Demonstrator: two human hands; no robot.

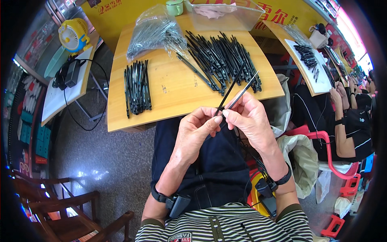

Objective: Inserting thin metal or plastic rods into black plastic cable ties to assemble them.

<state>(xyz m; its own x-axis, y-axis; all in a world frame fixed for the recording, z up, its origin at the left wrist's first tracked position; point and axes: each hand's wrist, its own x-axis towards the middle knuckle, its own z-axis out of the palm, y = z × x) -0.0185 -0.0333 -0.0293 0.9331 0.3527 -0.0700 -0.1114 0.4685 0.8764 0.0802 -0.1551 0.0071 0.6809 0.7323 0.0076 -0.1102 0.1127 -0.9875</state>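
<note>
Just over the near edge of the table, my two hands meet above my lap. My left hand (199,126) pinches a slim black strip (231,89) that slants up to the right. Between the fingertips of my right hand (249,120) is a thin silvery rod (246,87) with a narrow tip, also pointing up and right. The fingertips nearly touch, and the lower ends of both things are hidden there. Behind the hands lies a large spread pile of black strips (225,54). A smaller, neater bundle of black strips (138,86) rests at the left.
On the wooden table (169,107) sit a clear plastic bag (155,30) of dark pieces and a green cup (174,7). A yellow fan (73,34) stands on a side table at left. At right, people work beside another table (318,82); a pink stool (330,157) is near.
</note>
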